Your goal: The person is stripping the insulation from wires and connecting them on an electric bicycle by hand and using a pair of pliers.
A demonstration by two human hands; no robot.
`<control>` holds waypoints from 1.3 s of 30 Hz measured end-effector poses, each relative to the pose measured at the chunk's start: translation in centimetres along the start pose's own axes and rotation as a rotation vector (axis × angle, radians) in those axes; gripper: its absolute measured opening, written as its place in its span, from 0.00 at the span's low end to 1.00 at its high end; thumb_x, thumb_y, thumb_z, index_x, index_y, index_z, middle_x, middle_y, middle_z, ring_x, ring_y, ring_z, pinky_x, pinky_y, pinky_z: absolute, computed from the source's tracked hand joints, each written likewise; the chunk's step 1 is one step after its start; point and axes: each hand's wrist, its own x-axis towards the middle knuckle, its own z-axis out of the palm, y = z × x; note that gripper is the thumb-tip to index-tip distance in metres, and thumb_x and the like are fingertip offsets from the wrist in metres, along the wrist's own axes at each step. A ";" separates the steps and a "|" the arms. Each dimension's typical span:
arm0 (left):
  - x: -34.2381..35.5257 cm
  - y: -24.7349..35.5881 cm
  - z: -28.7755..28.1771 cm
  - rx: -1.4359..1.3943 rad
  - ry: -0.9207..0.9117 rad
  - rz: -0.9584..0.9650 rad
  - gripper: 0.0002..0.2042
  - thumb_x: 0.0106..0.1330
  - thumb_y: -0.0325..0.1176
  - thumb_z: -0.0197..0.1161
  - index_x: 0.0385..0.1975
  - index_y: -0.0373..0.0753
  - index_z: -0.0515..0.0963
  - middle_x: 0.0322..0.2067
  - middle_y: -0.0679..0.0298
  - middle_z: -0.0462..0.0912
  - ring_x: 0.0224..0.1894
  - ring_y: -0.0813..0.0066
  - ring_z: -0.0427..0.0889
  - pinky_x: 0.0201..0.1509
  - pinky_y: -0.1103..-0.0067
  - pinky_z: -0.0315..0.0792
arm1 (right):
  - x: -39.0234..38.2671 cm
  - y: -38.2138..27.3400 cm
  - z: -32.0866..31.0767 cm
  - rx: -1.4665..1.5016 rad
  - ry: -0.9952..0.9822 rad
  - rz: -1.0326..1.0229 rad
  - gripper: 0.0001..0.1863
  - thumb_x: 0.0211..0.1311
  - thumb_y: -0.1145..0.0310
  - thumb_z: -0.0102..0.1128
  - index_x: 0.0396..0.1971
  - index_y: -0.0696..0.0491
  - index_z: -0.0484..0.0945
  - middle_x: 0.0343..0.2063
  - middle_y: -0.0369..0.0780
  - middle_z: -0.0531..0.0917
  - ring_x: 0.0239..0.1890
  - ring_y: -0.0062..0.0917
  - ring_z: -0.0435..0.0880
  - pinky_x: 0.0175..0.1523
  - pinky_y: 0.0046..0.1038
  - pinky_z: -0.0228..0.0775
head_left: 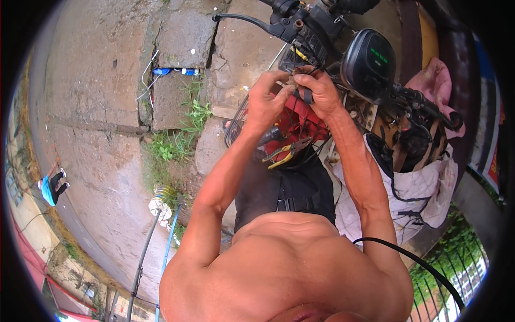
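Thin wires (294, 80) below the handlebar (300, 24) are pinched by both hands, left (266, 102) and right (320, 92); pliers (287, 153) are seen beneath.

From my remote view, I cannot tell what the left hand (266, 102) and the right hand (320, 92) pinch between their fingertips: the piece is too small and the fingers cover it. The thin black wires (314, 75) there run behind the right hand, so I cannot see where they end. The red plastic body panel (300, 122) is mostly hidden by both wrists. The pliers with yellow and red handles (287, 153) show only in part; their jaws are in shadow. The black handlebar with brake lever (252, 21) is cut off at the top edge. The green marks on the dark oval display (369, 64) are too blurred to read.
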 end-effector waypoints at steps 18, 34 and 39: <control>0.8 1.3 1.3 -0.495 -0.123 -0.601 0.16 0.74 0.39 0.53 0.24 0.38 0.74 0.18 0.67 0.75 0.17 0.81 0.71 0.20 0.82 0.64 | -0.6 -0.5 0.0 0.072 -0.026 0.025 0.10 0.64 0.71 0.64 0.42 0.59 0.80 0.35 0.37 0.84 0.39 0.19 0.83 0.47 0.23 0.76; 14.5 12.4 -7.9 0.508 0.014 0.582 0.09 0.74 0.33 0.58 0.45 0.36 0.81 0.35 0.59 0.84 0.38 0.68 0.84 0.45 0.72 0.76 | -16.6 -9.0 -2.4 -0.518 0.157 -0.068 0.13 0.64 0.72 0.60 0.47 0.59 0.82 0.34 0.32 0.81 0.34 0.12 0.76 0.42 0.17 0.69; 23.6 9.3 -6.5 1.031 -0.367 0.655 0.15 0.76 0.44 0.51 0.43 0.42 0.82 0.39 0.59 0.83 0.49 0.58 0.79 0.57 0.68 0.67 | -18.1 -21.4 -10.5 -0.804 0.652 -0.674 0.11 0.69 0.70 0.60 0.46 0.58 0.84 0.31 0.27 0.79 0.32 0.08 0.72 0.38 0.13 0.63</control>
